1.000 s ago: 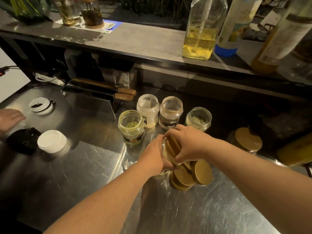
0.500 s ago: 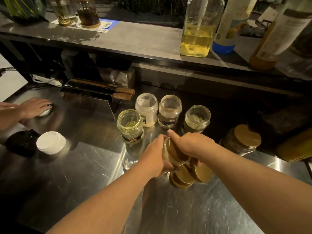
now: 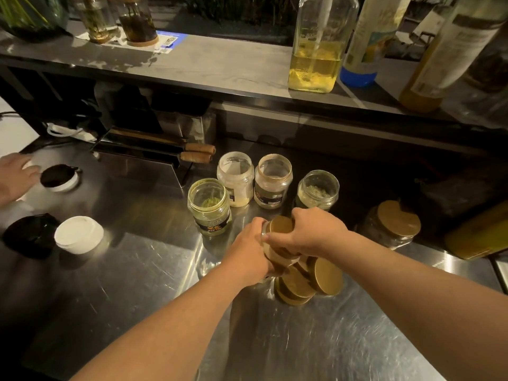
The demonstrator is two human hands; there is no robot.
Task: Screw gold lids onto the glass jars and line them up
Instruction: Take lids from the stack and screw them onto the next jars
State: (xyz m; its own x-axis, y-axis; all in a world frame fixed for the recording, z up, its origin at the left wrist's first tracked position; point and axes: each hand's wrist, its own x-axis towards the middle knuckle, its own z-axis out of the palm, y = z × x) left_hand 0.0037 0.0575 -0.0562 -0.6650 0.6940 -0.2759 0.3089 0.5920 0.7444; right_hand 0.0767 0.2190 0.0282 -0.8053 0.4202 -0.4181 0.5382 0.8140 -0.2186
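Four open jars wait behind while the left hand grips a jar near the loose lids and the right hand clamps its gold lid (cross-threading would leave it crooked)

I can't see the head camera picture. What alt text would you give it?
Two bare hands, left hand and right hand, grip a jar with a gold lid on a steel counter. Loose gold lids lie beside it; four open jars stand behind, and one lidded jar at right.
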